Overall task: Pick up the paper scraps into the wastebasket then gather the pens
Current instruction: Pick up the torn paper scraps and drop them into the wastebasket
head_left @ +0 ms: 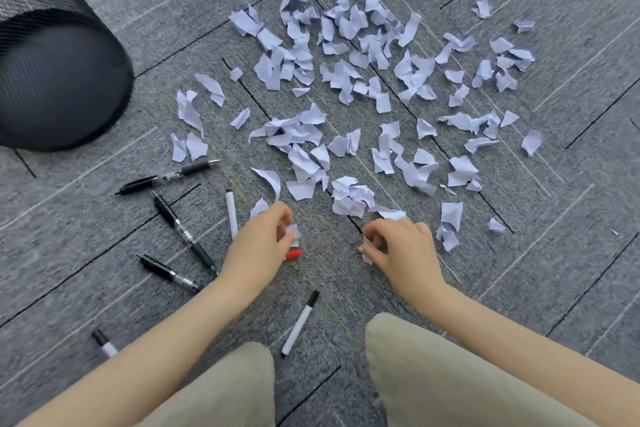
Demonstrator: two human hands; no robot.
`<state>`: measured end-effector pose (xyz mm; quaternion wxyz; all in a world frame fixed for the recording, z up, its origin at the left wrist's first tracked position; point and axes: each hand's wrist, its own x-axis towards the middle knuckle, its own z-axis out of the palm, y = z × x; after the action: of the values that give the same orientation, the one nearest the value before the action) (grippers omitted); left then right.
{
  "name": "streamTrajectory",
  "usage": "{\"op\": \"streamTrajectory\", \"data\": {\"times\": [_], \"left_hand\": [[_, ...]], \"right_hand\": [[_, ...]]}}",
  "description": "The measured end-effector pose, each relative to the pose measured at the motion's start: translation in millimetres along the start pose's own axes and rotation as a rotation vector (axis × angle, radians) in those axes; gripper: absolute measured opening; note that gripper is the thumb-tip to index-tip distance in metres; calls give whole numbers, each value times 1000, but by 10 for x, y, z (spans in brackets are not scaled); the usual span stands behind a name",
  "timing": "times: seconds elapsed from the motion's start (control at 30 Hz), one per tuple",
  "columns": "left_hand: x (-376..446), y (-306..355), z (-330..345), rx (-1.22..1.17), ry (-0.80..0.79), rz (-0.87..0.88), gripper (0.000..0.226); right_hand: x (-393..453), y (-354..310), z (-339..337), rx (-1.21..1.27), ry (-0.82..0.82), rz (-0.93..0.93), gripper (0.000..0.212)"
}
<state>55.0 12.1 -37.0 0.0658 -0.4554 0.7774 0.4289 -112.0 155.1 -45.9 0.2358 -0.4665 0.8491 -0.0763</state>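
Observation:
Several torn white paper scraps (349, 80) lie spread over the grey carpet ahead of me. My left hand (259, 246) pinches a small scrap (292, 231) near the heap's front edge. My right hand (401, 246) pinches another scrap (367, 250) just to the right. A black mesh wastebasket (59, 76) stands at the far left. Black pens (166, 177) (183, 232) (169, 272) lie left of my left hand. White markers (231, 211) (300, 322) (104, 343) lie nearby, and a red-capped one (293, 254) is half hidden under my left hand.
My knees in beige trousers (415, 374) fill the bottom of the view. The grey carpet (571, 253) has dark tile seams. More scraps reach to the top edge of the view.

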Motion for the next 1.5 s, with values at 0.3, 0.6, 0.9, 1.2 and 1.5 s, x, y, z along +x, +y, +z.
{"op": "streamTrajectory", "data": {"times": [0.3, 0.6, 0.9, 1.2, 1.5], "left_hand": [[0, -133, 64, 72, -2, -5, 20], [10, -140, 6, 187, -42, 144, 6], [38, -48, -32, 237, -131, 94, 21], [-97, -78, 49, 139, -52, 48, 11], [-30, -88, -114, -23, 68, -24, 13]], "right_hand": [[-14, -27, -55, -2, -68, 54, 5], [105, 122, -288, 241, 88, 267, 25], [278, 191, -300, 76, 13, 212, 16], [249, 223, -249, 66, 17, 239, 8], [292, 209, -235, 65, -3, 165, 10]]}}
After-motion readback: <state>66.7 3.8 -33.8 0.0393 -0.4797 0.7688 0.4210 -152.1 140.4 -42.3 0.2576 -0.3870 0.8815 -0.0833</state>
